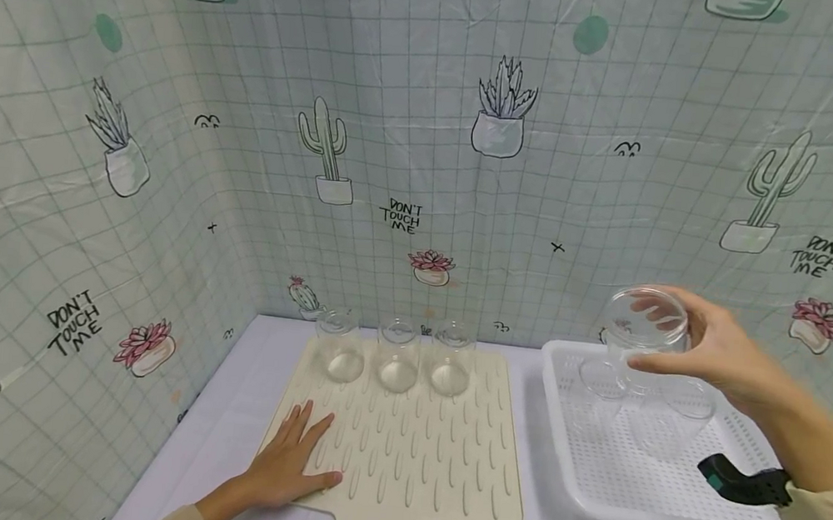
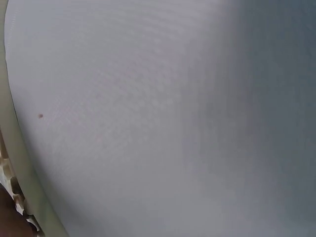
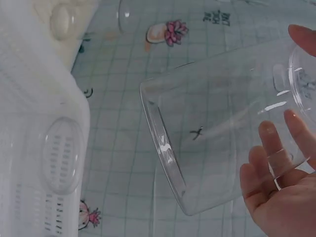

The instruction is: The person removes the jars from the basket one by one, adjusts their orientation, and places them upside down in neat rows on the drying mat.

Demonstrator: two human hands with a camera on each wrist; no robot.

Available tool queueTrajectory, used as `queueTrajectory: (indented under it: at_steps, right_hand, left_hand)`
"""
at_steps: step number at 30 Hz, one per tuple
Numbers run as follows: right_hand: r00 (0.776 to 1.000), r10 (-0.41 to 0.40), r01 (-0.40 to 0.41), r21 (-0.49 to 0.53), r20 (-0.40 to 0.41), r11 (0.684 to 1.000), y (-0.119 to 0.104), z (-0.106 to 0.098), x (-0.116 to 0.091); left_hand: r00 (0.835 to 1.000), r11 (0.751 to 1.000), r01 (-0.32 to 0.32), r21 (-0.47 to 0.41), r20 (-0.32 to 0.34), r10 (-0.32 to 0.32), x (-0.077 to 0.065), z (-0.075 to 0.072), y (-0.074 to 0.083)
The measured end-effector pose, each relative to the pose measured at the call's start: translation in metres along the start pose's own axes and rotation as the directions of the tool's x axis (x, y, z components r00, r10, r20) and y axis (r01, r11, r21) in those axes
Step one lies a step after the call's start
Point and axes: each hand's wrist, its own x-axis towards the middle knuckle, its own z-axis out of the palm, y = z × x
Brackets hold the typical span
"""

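A clear drinking glass [image 1: 644,320] is in my right hand [image 1: 717,347], whose thumb and fingers curl round its side above the white basket. In the right wrist view the right hand [image 3: 281,192] grips the glass [image 3: 212,128] near one end, and the fingers show through its wall. My left hand [image 1: 287,461] lies with fingers spread on the left front part of the beige drying mat [image 1: 435,454]. The left wrist view shows mostly pale cloth, with the mat's edge [image 2: 24,163] at the left.
Three clear glasses stand in a row at the mat's back: a left one [image 1: 336,348], a middle one [image 1: 398,359] and a right one [image 1: 452,360]. The white perforated basket [image 1: 562,467] at the right holds more clear glasses [image 1: 676,415]. A patterned curtain [image 1: 410,167] hangs behind.
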Motion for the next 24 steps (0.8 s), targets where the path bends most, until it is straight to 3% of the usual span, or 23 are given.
queueTrajectory:
  at_steps: [5, 12, 18, 24]
  right_hand:
    - [0.999, -0.014, 0.014, -0.002, 0.03, 1.0, -0.01, 0.018, 0.011]
    - [0.999, -0.035, 0.037, -0.102, 0.025, 0.994, -0.023, 0.042, 0.023]
    - [0.991, -0.132, 0.135, -0.146, 0.028, 0.98, -0.03, 0.068, 0.031]
    - [0.984, -0.177, 0.179, -0.188, 0.028, 0.966, -0.036, 0.093, 0.038]
  left_hand:
    - [1.0, 1.0, 0.0, -0.016, 0.009, 0.0, -0.002, -0.005, 0.0]
    - [0.999, 0.997, -0.033, -0.063, -0.029, 0.032, 0.003, -0.025, 0.009]
    - [0.996, 0.972, -0.045, -0.229, -0.087, 0.026, 0.013, -0.052, 0.032]
    - [0.984, 0.935, -0.13, -0.33, -0.16, 0.08, 0.023, -0.07, 0.061]
